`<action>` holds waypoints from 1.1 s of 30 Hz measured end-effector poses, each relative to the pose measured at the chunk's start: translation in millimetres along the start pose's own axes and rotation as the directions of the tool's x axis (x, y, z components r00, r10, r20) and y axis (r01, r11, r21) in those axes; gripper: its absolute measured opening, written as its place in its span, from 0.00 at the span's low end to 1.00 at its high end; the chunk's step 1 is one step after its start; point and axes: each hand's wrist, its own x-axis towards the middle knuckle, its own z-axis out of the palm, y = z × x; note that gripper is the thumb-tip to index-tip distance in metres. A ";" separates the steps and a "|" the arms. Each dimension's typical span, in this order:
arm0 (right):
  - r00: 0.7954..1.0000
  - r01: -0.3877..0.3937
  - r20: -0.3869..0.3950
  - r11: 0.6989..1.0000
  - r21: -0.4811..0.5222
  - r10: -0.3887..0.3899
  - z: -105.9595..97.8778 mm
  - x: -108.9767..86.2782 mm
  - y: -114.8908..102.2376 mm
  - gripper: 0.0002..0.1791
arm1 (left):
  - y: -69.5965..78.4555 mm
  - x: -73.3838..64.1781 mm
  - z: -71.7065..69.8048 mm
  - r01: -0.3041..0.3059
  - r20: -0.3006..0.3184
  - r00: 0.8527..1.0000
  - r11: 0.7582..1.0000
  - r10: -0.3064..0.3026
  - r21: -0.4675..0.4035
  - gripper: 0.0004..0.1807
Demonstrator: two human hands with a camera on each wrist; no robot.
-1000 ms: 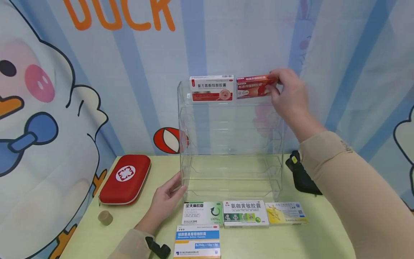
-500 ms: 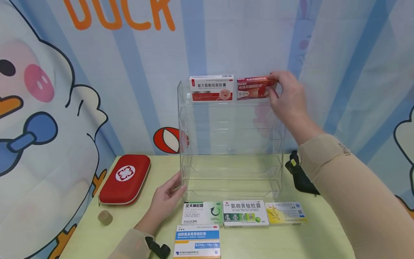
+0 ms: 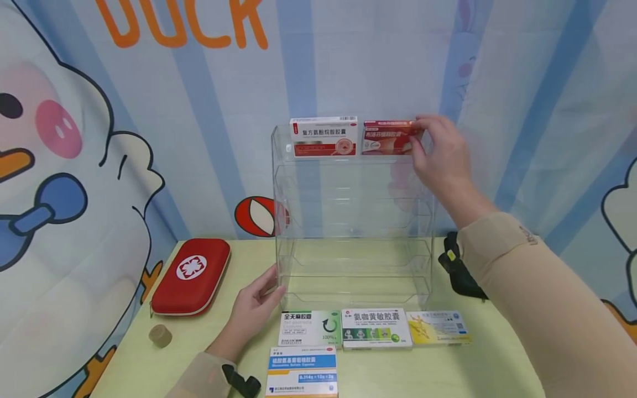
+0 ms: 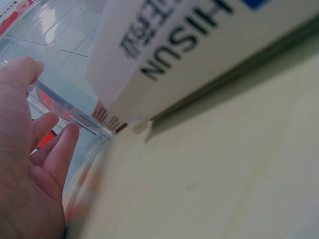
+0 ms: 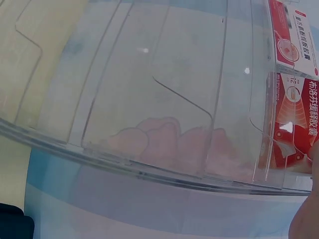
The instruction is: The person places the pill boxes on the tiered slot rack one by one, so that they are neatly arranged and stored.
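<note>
A clear acrylic tiered rack (image 3: 354, 276) stands upright in the head view. My right hand (image 3: 443, 157) pinches the right end of a red medicine box (image 3: 384, 138), which sits in the top tier beside a white-and-red medicine box (image 3: 324, 138). In the right wrist view the red box (image 5: 294, 112) shows behind the tier's clear front, with the hand at its end. Low on the rack's left side my left hand (image 3: 254, 307) grips the side panel, thumb in front. The left wrist view shows its fingers by the clear edge, close to a white box (image 4: 199, 55) lettered HISUN.
In front of the rack lie a green-and-white box (image 3: 309, 329), a white box with green pictures (image 3: 376, 329), a yellow-and-white box (image 3: 438, 328) and a blue-and-white box (image 3: 301, 373). Left are a red zip case (image 3: 191, 276) and a cork (image 3: 160, 335). Right is a black pouch (image 3: 463, 271).
My right hand has lowered the red box slightly into the top tier and straightened it from a slight tilt. The left hand stays on the rack's side.
</note>
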 end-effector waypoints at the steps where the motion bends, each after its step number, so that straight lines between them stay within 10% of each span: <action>1: 1.000 0.013 -0.020 1.000 0.009 -0.013 0.5 -1.4 0.6 0.14 | 0.0 0.1 0.1 0.000 0.001 1.000 1.000 0.000 -0.003 0.35; 15: 0.958 0.230 -0.195 0.969 0.093 -0.209 9.5 -33.9 -2.6 0.12 | 3.4 -0.8 -1.4 0.023 0.011 1.000 1.000 -0.023 -0.002 0.35; 33: 0.938 0.345 -0.021 0.924 0.162 -0.347 31.4 -144.0 -12.8 0.17 | 1.2 -0.9 -1.1 -0.016 0.021 1.000 1.000 0.016 -0.024 0.35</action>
